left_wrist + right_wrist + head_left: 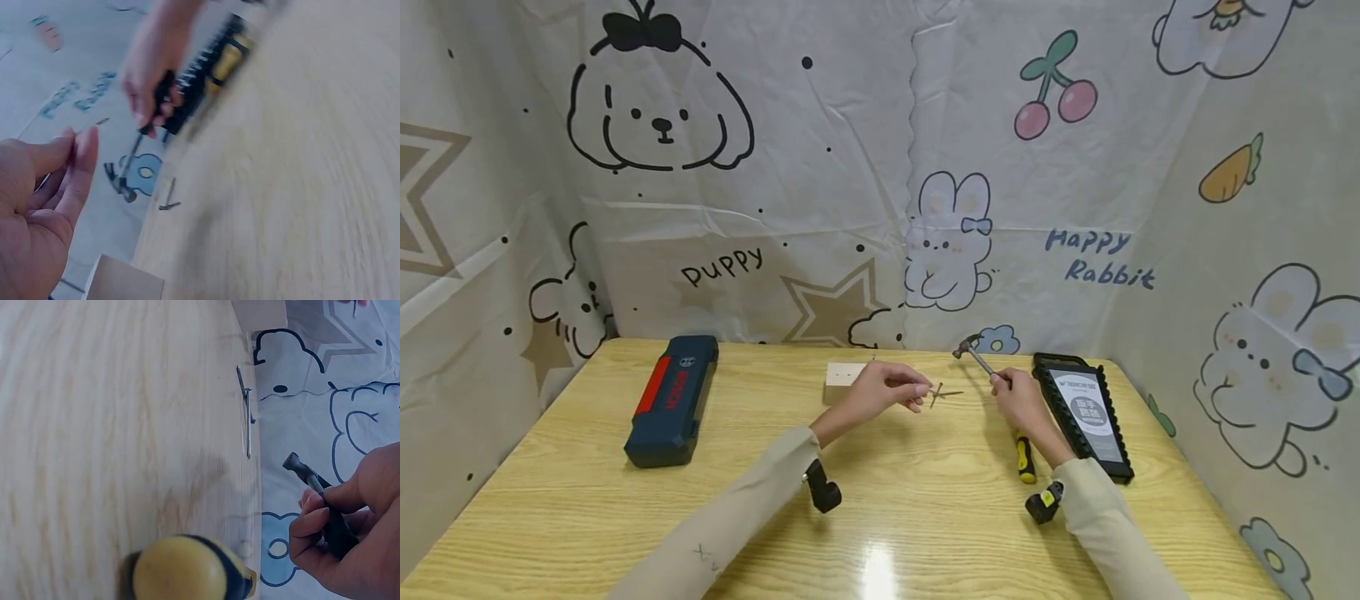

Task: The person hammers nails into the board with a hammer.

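My left hand (889,390) pinches a thin nail (103,120) between thumb and fingertips, its end poking out past them in the left wrist view. Just beyond these fingers, a few loose nails (951,392) lie crossed on the table; they also show in the right wrist view (248,425). A pale wooden block (837,390) with small dark marks on top stands behind and beside the left hand, partly covered by it. My right hand (1021,402) grips a claw hammer (977,355) by its black handle (338,534), the metal head raised toward the back edge.
Under the right forearm lies a yellow and black screwdriver (1026,458). A black tool case (1086,412) with a white label is to its right. At the left rests a dark blue Bosch case (658,442). Patterned cloth (820,192) hangs behind the wood-grain table (925,517).
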The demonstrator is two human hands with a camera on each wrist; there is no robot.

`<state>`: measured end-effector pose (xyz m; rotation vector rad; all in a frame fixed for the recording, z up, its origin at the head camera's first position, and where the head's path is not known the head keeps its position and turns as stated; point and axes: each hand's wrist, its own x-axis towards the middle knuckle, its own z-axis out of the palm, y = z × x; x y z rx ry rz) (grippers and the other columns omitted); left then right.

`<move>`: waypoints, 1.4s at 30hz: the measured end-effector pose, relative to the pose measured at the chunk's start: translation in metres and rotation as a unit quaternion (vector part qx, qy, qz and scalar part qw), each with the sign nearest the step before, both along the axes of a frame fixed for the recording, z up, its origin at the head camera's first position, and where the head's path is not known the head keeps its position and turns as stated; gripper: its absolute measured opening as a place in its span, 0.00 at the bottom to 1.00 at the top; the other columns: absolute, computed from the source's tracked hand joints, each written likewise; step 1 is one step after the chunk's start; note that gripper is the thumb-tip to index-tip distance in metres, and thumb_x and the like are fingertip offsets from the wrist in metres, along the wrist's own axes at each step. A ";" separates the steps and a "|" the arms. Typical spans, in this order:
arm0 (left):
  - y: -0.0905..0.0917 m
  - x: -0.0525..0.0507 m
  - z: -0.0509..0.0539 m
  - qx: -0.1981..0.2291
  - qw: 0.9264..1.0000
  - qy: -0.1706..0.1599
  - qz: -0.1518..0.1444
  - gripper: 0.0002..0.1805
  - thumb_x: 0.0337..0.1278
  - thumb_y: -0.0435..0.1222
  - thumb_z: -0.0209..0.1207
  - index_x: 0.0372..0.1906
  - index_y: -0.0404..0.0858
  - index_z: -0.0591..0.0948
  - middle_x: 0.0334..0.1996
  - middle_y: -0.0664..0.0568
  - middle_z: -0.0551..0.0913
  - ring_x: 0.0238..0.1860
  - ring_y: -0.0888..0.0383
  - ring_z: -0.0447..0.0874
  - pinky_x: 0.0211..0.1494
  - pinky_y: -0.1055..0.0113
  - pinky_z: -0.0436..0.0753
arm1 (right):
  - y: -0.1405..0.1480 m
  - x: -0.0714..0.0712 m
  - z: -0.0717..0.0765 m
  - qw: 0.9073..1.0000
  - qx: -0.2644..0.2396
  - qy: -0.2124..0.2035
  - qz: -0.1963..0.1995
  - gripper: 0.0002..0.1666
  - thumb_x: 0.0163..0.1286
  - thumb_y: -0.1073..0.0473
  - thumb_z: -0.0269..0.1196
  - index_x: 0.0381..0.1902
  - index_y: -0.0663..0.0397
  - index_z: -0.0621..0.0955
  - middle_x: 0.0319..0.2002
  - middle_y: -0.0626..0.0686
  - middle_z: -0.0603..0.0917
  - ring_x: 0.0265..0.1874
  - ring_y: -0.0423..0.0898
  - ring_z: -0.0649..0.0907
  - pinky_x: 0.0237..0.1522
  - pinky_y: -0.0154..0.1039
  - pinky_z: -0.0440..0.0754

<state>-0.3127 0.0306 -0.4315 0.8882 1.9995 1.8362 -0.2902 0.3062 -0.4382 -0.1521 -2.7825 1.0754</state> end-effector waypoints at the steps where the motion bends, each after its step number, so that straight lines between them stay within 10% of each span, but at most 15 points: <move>1: -0.004 -0.001 0.001 0.014 1.000 -0.009 0.008 0.14 0.73 0.30 0.63 0.53 0.22 0.85 0.41 0.34 0.89 0.35 0.55 0.91 0.54 0.41 0.87 | 0.001 -0.001 0.000 1.000 -0.005 -0.003 0.000 0.19 0.84 0.61 0.52 0.50 0.73 0.82 0.39 0.64 0.86 0.32 0.50 0.79 0.32 0.38 0.75; 8: -0.025 -0.009 0.021 0.092 0.993 -0.031 0.070 0.15 0.80 0.36 0.56 0.52 0.25 0.83 0.47 0.35 0.89 0.44 0.56 0.92 0.48 0.59 0.91 | -0.003 -0.001 0.002 1.000 -0.021 -0.001 -0.005 0.18 0.84 0.61 0.53 0.50 0.73 0.82 0.39 0.64 0.86 0.31 0.48 0.78 0.31 0.37 0.74; 14: -0.048 -0.019 0.033 0.057 0.986 0.086 0.129 0.14 0.77 0.37 0.60 0.47 0.27 0.86 0.41 0.33 0.89 0.37 0.57 0.92 0.38 0.65 0.90 | -0.005 0.000 0.004 1.000 -0.027 -0.001 -0.008 0.18 0.84 0.61 0.53 0.52 0.74 0.82 0.39 0.64 0.86 0.31 0.48 0.78 0.31 0.37 0.74; 23: -0.065 -0.030 0.011 -0.017 0.978 0.091 0.185 0.13 0.73 0.34 0.64 0.51 0.29 0.89 0.43 0.37 0.91 0.47 0.39 0.91 0.54 0.53 0.89 | -0.015 0.003 0.010 1.000 -0.019 0.007 0.009 0.19 0.84 0.62 0.52 0.53 0.74 0.82 0.40 0.65 0.87 0.35 0.52 0.81 0.35 0.38 0.75; 29: -0.061 -0.036 -0.007 -0.015 0.972 0.090 0.215 0.12 0.71 0.34 0.66 0.51 0.30 0.89 0.45 0.38 0.90 0.46 0.47 0.91 0.49 0.66 0.90 | -0.033 0.009 0.022 0.998 -0.051 -0.003 0.027 0.19 0.85 0.60 0.52 0.53 0.73 0.82 0.39 0.63 0.87 0.32 0.49 0.78 0.32 0.37 0.75; 42: -0.057 -0.034 -0.008 -0.070 0.959 0.161 0.221 0.11 0.71 0.32 0.65 0.52 0.32 0.90 0.46 0.42 0.90 0.48 0.48 0.88 0.49 0.68 0.86 | -0.054 0.015 0.032 0.995 -0.078 0.004 0.067 0.18 0.85 0.60 0.52 0.51 0.72 0.82 0.40 0.67 0.85 0.27 0.44 0.76 0.27 0.34 0.73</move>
